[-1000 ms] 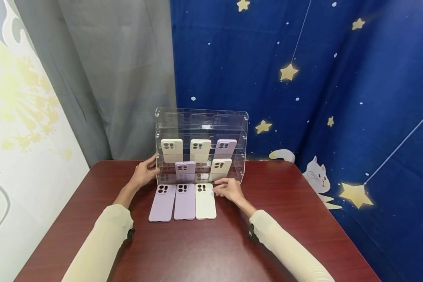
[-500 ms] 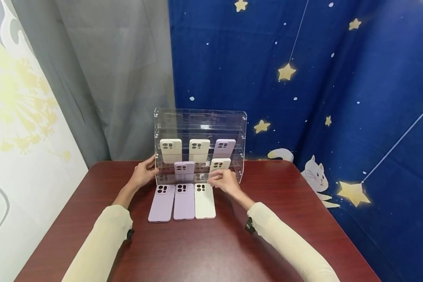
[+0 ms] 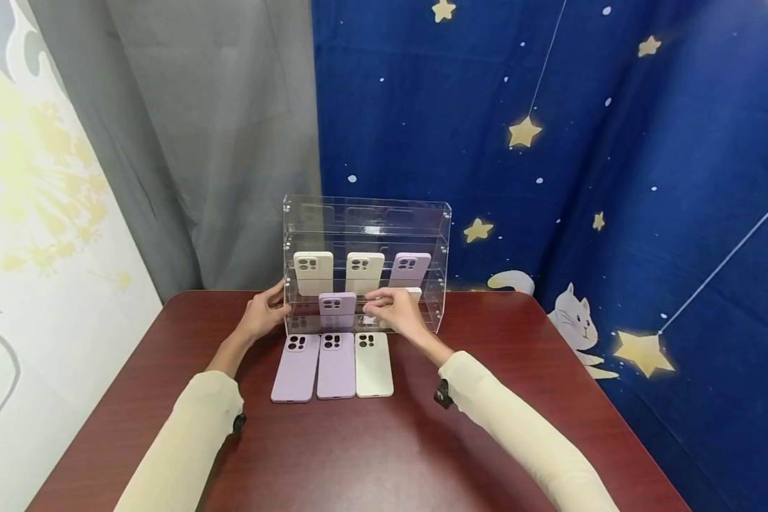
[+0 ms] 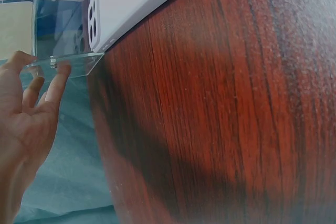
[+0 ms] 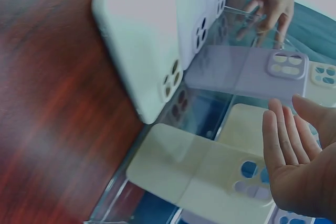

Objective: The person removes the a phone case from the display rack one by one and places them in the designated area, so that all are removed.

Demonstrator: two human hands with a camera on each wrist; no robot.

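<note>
A clear acrylic display stand holds white and lilac phone cases on its tiers. My left hand grips the stand's left side, its fingertips on the side panel in the left wrist view. In front of the stand my right hand hangs with nothing in it, fingers fairly straight in the right wrist view. It is between the lilac case and the white case of the lower filled tier, partly covering the white one in the head view. Above stand two white cases and a lilac case.
Two lilac cases and a white case lean along the stand's front at the bottom. The stand is on a dark red wooden table, with grey and blue curtains behind.
My right hand has risen from beside the bottom white case and moved left, now in front of the lower filled tier. The left hand stays at the stand's side; the cases have not visibly moved.
</note>
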